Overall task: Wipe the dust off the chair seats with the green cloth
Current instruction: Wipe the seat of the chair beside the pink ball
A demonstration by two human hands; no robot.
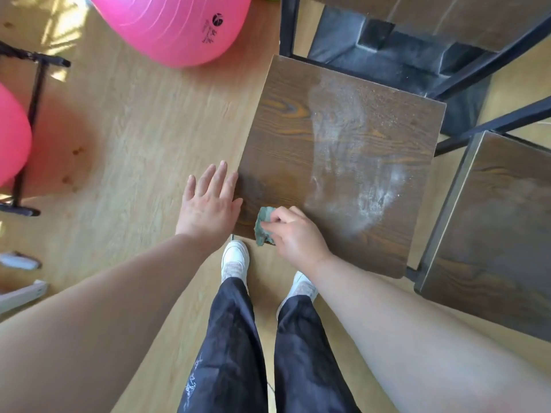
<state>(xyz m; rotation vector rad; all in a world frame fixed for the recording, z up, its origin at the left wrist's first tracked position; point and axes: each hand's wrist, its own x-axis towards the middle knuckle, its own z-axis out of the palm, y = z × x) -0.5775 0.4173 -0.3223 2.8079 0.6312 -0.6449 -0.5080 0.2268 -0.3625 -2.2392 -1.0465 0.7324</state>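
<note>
A dark wooden chair seat (337,120) stands in front of me, with white dust smeared down its middle and right side. My right hand (295,234) grips a small crumpled green cloth (264,225) at the seat's near left corner. My left hand (210,201) lies flat with fingers straight against the seat's left edge, holding nothing. A second wooden chair seat (495,234) stands to the right, with a faint dusty film.
A large pink exercise ball (176,25) sits at the top left and another pink ball (12,135) at the left edge beside a black metal stand (29,114). A dark table frame (447,55) stands behind the chairs. My white shoes (235,257) are just under the seat's near edge.
</note>
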